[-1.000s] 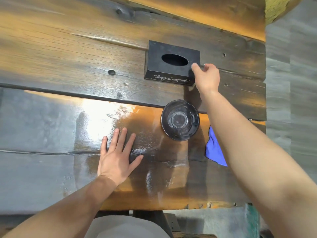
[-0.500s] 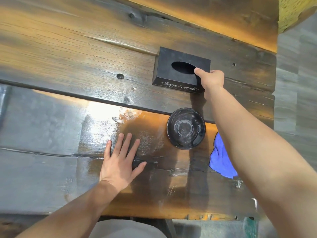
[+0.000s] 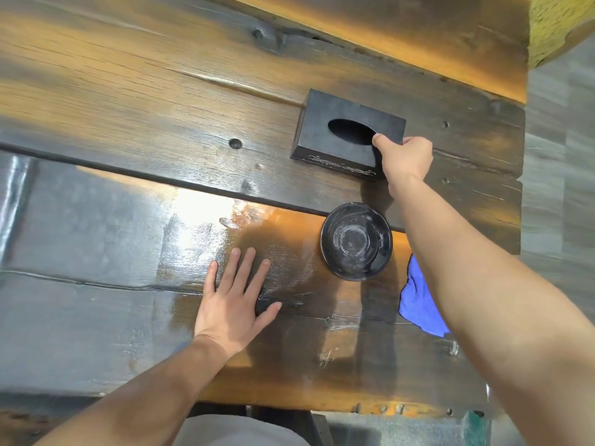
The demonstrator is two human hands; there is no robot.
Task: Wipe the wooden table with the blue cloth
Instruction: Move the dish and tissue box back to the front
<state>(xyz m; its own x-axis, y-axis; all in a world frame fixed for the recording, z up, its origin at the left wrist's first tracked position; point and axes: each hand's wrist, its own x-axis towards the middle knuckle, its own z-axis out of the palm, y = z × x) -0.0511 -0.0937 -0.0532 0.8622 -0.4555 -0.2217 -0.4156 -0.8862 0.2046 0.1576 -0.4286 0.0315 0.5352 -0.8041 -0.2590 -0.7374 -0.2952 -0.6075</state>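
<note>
The blue cloth [image 3: 418, 300] lies crumpled on the wooden table [image 3: 128, 101] near its right end, partly hidden under my right forearm. My right hand [image 3: 404, 157] reaches over it and grips the right end of a black tissue box [image 3: 341, 127], thumb on the box's top by the oval slot. My left hand [image 3: 236, 299] rests flat on the glossy tabletop with fingers spread, holding nothing. Neither hand touches the cloth.
A dark round glass ashtray [image 3: 355, 241] sits between the tissue box and the cloth. The table's right edge [image 3: 520, 204] drops to a grey floor [image 3: 560, 188]. The near edge [image 3: 322, 405] runs just above my lap.
My right hand has closed on the end of the tissue box, thumb now on its top. The view has shifted slightly. My left hand stays flat in place.
</note>
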